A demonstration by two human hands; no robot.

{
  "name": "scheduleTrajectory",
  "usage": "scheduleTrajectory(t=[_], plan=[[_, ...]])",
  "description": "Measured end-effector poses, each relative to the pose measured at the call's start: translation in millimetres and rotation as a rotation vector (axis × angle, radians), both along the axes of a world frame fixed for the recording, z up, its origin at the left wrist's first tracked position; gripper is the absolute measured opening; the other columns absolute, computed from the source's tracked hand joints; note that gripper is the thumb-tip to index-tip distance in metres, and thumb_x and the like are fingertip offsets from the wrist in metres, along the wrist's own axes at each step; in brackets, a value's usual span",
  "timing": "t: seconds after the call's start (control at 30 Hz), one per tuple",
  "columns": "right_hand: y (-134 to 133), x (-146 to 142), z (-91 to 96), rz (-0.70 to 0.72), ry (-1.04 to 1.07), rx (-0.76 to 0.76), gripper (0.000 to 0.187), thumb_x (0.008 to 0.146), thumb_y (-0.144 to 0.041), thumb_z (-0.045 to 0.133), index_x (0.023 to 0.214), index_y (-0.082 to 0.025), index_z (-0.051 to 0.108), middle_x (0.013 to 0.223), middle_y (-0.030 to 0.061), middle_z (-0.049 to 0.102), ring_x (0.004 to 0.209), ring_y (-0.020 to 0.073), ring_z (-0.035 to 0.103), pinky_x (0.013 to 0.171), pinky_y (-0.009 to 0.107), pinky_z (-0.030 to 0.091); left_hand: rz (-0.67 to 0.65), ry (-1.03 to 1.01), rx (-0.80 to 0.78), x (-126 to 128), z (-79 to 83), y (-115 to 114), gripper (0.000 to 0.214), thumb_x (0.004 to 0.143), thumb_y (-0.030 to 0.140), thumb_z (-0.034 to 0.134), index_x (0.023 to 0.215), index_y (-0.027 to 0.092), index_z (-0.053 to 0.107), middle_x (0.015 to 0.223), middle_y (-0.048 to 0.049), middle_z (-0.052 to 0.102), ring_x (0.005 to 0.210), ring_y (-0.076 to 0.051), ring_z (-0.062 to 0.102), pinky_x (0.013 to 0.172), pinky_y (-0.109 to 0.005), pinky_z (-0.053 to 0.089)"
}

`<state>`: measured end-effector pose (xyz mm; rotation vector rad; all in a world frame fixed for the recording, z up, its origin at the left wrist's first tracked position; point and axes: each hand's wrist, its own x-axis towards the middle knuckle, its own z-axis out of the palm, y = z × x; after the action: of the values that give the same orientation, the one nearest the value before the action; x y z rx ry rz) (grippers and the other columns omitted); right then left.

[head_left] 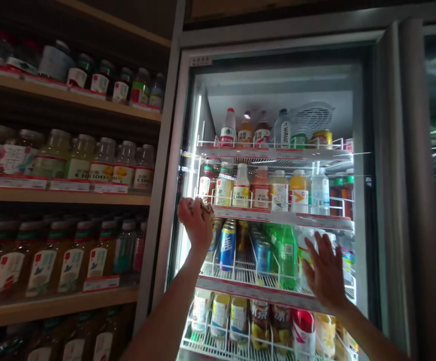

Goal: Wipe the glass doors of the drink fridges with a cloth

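My left hand (195,220) is closed around a crumpled, brown-and-white patterned cloth (208,210), raised at the left part of a glass fridge door (278,75). The cloth is mostly covered by my fingers. My right hand (323,271) has its fingers spread, and its palm faces the glass in front of the lower middle shelf; whether it touches is hard to tell. Behind the glass, close to my left hand, are a blue can (227,245) and a bottle with a yellow label (241,188). A green bottle (287,255) shows left of my right hand.
Wooden shelves (63,195) packed with drink bottles stand on the left. A metal frame (165,165) borders the door there. On the right runs a vertical metal post (415,200), with another glass door beyond it. Wire racks (236,346) hold more drinks low in the fridge.
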<state>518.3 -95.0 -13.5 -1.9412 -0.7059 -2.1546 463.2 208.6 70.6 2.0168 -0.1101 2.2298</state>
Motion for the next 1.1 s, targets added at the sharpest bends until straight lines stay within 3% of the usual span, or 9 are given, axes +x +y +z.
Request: scheduleTrajectory(t=[0.1,0.2,0.33,0.47,0.6,0.7,0.83,0.93,1.1], plan=[[16,-3,19.3,0.008,0.005,-0.024,0.062,0.091,-0.028,0.036,0.146,-0.027,0.008,0.152,0.0049,0.015,0.138,0.0268,0.018,0.109,0.052,0.018,-0.051,-0.108,0.015,3,1.6,-32,0.042,0.085,0.015,0.039,0.127,0.013,0.040,0.146,-0.0200,0.020,0.138,-0.034,0.008,0.105,-0.061,0.021],[25,-4,54.4,0.005,-0.009,0.052,0.060,0.091,-0.033,0.037,0.145,-0.025,0.013,0.151,0.0079,0.018,0.137,0.0276,0.021,0.108,0.052,0.018,-0.131,-0.042,0.398,5,-5.8,-62,0.039,0.082,0.015,0.044,0.121,0.017,0.047,0.140,-0.0138,0.034,0.137,-0.028,0.018,0.106,-0.050,0.029],[19,-2,83.2,0.004,-0.020,0.146,0.053,0.090,-0.035,0.038,0.142,-0.022,0.029,0.148,0.0115,0.026,0.136,0.0296,0.023,0.108,0.053,0.016,-0.075,-0.128,0.223,0,12.6,-20,0.034,0.084,0.018,0.044,0.117,0.019,0.051,0.135,-0.0137,0.040,0.132,-0.027,0.029,0.104,-0.048,0.031],[16,0,78.2,0.062,-0.021,0.126,0.052,0.091,-0.037,0.035,0.141,-0.021,0.031,0.146,0.0123,0.030,0.136,0.0290,0.023,0.108,0.054,0.015,0.017,-0.305,-0.127,-1,36.5,4,0.034,0.085,0.019,0.042,0.118,0.015,0.049,0.134,-0.0183,0.037,0.130,-0.032,0.030,0.102,-0.054,0.029],[13,0,73.1,0.103,-0.045,0.105,0.052,0.092,-0.038,0.033,0.142,-0.024,0.028,0.147,0.0106,0.029,0.136,0.0286,0.023,0.109,0.054,0.014,-0.038,-0.139,0.299,10,37.9,-43,0.039,0.086,0.022,0.044,0.125,0.021,0.043,0.140,-0.0124,0.035,0.136,-0.027,0.021,0.106,-0.050,0.028],[2,3,74.0,0.100,-0.056,0.045,0.052,0.092,-0.038,0.033,0.142,-0.028,0.026,0.147,0.0076,0.029,0.135,0.0278,0.025,0.109,0.053,0.015,-0.056,-0.090,0.519,7,48.2,-43,0.037,0.087,0.027,0.044,0.123,0.027,0.044,0.137,-0.0056,0.041,0.133,-0.021,0.029,0.107,-0.044,0.030],[-13,8,73.6,0.052,-0.086,0.092,0.055,0.092,-0.036,0.035,0.144,-0.027,0.020,0.149,0.0082,0.024,0.136,0.0291,0.023,0.108,0.053,0.017,-0.041,-0.304,0.152,3,76.5,-11,0.035,0.089,0.021,0.036,0.123,0.020,0.045,0.139,-0.0138,0.036,0.134,-0.028,0.025,0.106,-0.054,0.026],[-16,11,72.7,0.011,-0.121,0.059,0.058,0.091,-0.032,0.035,0.145,-0.023,0.015,0.147,0.0102,0.027,0.136,0.0282,0.023,0.109,0.052,0.018,-0.022,-0.297,0.073,16,77.9,-46,0.033,0.087,0.023,0.042,0.119,0.019,0.050,0.140,-0.0135,0.035,0.135,-0.031,0.021,0.106,-0.055,0.026],[-34,15,75.1,-0.022,-0.141,0.013,0.059,0.091,-0.029,0.037,0.145,-0.020,0.015,0.147,0.0118,0.027,0.136,0.0281,0.024,0.107,0.050,0.025,-0.120,-0.078,0.624,31,59.6,-141,0.038,0.085,0.025,0.047,0.123,0.023,0.047,0.138,-0.0052,0.041,0.137,-0.025,0.020,0.109,-0.046,0.028]])
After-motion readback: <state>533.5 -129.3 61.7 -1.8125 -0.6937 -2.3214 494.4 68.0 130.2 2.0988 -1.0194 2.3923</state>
